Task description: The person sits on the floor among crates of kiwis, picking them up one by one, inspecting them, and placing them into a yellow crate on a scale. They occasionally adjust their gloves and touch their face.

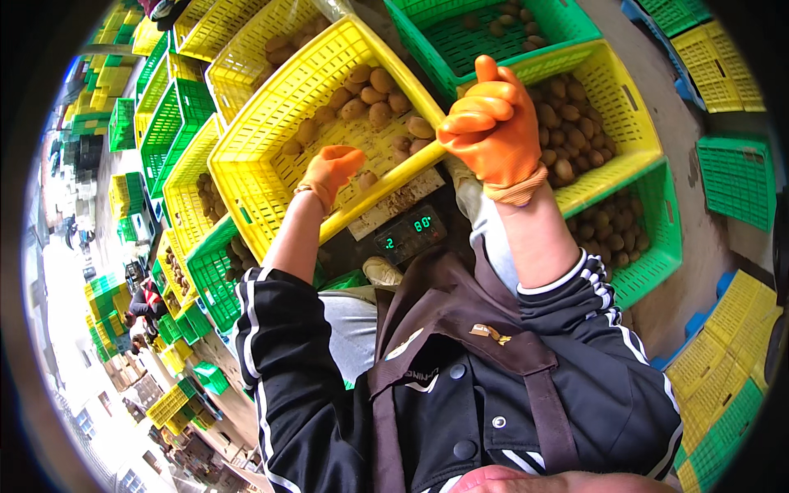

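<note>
A yellow plastic crate point(431, 143) stands before me, with brown kiwifruit point(354, 109) spread over part of its slotted floor. Over its near left part is my left hand point(333, 171) in an orange rubber glove, fingers bent together; whether they hold anything is hidden. My right hand point(493, 123), gloved alike, is raised by the crate's right corner with its fingers curled and one fingertip pointing up. What lies inside that curl cannot be told. Just below the crate's near edge, a digital scale display point(412, 234) shows green lit digits beside a dirty pale plate point(397, 206).
To the right stand a yellow crate point(641, 132) and a green crate point(669, 246), both holding kiwifruit. Another green crate point(425, 49) is at the top. More crates point(203, 154) line the left. Stacked yellow crates point(718, 345) stand at lower right. People are far left.
</note>
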`<state>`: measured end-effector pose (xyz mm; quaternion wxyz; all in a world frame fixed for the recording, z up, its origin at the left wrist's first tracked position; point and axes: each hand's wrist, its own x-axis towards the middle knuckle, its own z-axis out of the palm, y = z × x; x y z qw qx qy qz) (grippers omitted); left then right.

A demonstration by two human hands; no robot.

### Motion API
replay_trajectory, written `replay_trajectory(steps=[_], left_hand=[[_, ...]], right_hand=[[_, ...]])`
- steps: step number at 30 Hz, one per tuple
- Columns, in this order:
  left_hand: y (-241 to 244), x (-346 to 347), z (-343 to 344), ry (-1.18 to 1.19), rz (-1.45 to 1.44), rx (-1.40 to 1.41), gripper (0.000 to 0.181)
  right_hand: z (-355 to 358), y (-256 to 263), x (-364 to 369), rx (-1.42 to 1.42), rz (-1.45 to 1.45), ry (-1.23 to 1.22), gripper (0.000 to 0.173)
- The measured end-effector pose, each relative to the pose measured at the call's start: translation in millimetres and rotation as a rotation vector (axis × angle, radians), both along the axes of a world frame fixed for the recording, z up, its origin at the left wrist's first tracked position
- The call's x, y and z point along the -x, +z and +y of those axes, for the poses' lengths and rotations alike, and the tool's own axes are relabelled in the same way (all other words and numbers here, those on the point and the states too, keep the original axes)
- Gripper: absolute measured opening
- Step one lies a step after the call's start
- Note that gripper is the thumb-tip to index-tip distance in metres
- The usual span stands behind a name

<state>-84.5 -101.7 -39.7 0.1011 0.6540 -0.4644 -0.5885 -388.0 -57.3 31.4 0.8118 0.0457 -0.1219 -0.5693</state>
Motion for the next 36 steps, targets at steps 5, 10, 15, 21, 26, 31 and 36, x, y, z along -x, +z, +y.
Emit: replay_trajectory(steps=[5,10,15,21,26,31,36], left_hand=[[-59.9,36.5,-37.0,-0.180,-0.154,0.113,0.062],[-79.9,114.9,-79.3,-0.818,-0.440,0.313,0.072],[-84.6,120.8,-89.7,-0.910,-0.531,0.362,0.060],[-75.0,55.2,-63.9,-0.151,0.174,0.207,0.062],[-16.0,35.4,-49.3,-0.222,0.205,0.369,0.066],[35.0,37.8,-33.5,-0.229,0.247,0.471,0.065],[82.7,78.1,-12.3,-0.161,0.513,0.591,0.045]], right_hand=[[-24.2,-30.8,-10.5,-0.411,0.134,-0.038,0.028],[-32.9,-24.7,-10.1,-0.438,0.393,-0.079,0.034],[-37.0,-22.8,-8.8,-0.453,0.500,-0.105,0.039],[-34.1,-26.9,-19.9,-0.370,0.627,-0.158,0.045],[-23.7,-48.1,-18.5,-0.279,0.625,-0.096,0.032],[-21.9,-32.8,-29.8,-0.435,0.969,-0.238,0.038],[-21.3,-8.9,-48.7,-0.409,0.914,-0.221,0.040]])
